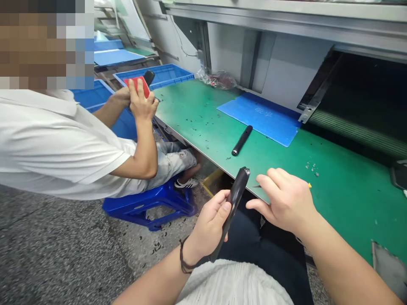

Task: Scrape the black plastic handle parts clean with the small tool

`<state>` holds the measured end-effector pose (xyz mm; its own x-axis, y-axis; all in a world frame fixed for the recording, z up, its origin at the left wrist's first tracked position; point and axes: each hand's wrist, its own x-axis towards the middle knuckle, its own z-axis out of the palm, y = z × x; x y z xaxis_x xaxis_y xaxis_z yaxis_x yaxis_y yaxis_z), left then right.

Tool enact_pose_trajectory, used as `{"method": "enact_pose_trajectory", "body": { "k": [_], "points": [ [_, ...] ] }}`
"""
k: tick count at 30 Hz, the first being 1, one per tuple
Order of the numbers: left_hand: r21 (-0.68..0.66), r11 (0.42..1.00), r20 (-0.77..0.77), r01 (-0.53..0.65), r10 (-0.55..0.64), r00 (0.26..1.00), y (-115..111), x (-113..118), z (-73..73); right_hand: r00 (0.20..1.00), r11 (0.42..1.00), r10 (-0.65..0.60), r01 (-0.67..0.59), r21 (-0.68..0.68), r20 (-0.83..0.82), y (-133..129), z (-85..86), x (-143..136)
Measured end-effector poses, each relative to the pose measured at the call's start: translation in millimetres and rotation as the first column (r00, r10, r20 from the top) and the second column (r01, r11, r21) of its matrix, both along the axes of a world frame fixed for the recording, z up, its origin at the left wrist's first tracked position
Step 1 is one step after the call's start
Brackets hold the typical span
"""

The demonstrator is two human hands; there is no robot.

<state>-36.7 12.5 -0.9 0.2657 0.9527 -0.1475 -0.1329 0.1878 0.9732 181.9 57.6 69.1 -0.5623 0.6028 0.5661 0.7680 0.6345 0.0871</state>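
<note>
A long black plastic tube-like handle (239,186) is gripped in my left hand (211,220), tilted with its upper end toward the bench edge. Fingers and thumb wrap its middle. Just right of it, my right hand (282,199) is closed over the bench edge. A thin pointed blade (257,186) pokes out by its fingers, and a small yellow end (309,185) shows behind the knuckles; the part between is hidden in the hand. The blade is apart from the tube. A similar black tube (242,140) lies on the green bench top (197,114).
A blue plastic sheet (262,116) lies at the bench's back. On the left, a co-worker on a blue stool (140,207) holds a red pad (137,86) and a black part (149,77). Blue crates (159,74) stand beyond. Black scraps dot bench and floor.
</note>
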Motion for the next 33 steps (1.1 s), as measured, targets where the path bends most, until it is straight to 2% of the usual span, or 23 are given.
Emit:
{"method": "enact_pose_trajectory", "body": {
  "k": [4, 8, 14, 20, 26, 33],
  "points": [
    [0.016, 0.999, 0.013, 0.028, -0.028, 1.0, -4, 3, 3.4, 0.999, 0.999, -0.03, 0.029, 0.025, 0.027, 6, 6.1, -5],
    [-0.005, 1.0, 0.054, 0.025, -0.024, 0.998, -5, 4, 2.8, 0.997, 0.998, -0.058, 0.056, 0.034, 0.047, 6, 5.2, -8],
    [-0.034, 0.999, 0.059, -0.018, 0.02, 0.998, -3, 11, 4.4, 0.999, 0.999, -0.049, 0.049, 0.011, 0.014, 1, -7.8, -7],
    [-0.021, 0.999, 0.047, -0.048, 0.049, 0.998, 4, 15, 14.1, 0.999, 0.998, -0.011, 0.008, -0.061, -0.035, -9, -20.2, -20],
    [-0.026, 0.997, 0.115, -0.076, 0.078, 0.99, 13, 18, 23.2, 0.997, 0.993, 0.026, -0.033, -0.112, -0.068, -20, -27.1, -31],
    [-0.082, 0.993, 0.15, -0.084, 0.096, 0.984, 16, 24, 21.9, 0.998, 0.995, 0.032, -0.036, -0.091, -0.054, -24, -33.0, -29]
  ]
}}
